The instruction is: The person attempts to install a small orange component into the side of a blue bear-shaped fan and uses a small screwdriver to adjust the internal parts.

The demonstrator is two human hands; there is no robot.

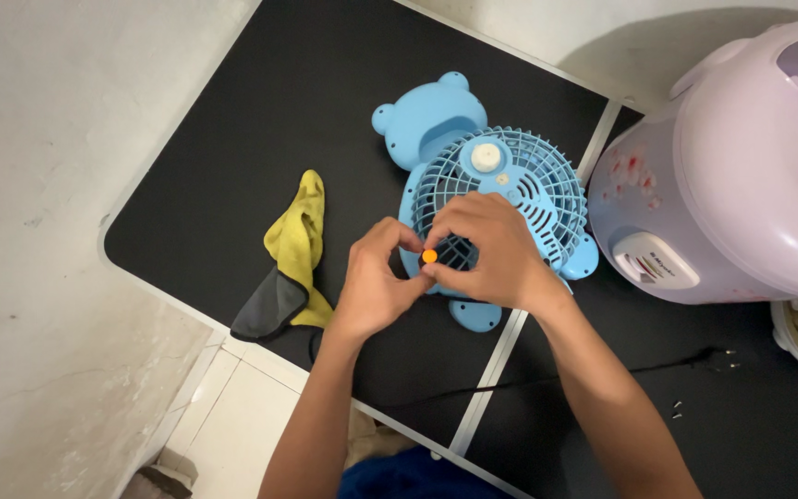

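Blue plastic forms the bear-shaped fan [487, 189], which is laid flat on the black surface [260, 120] with its grille facing up. A small orange knob [429, 256] is pinched at the grille's 7 o'clock edge between the fingertips of the left hand [376, 282] and the right hand [491, 254], both closed around it. A yellow and grey cloth [292, 259] is seen at 9 o'clock of the hands, and a lilac rice cooker [741, 166] at 3 o'clock, just beside the fan.
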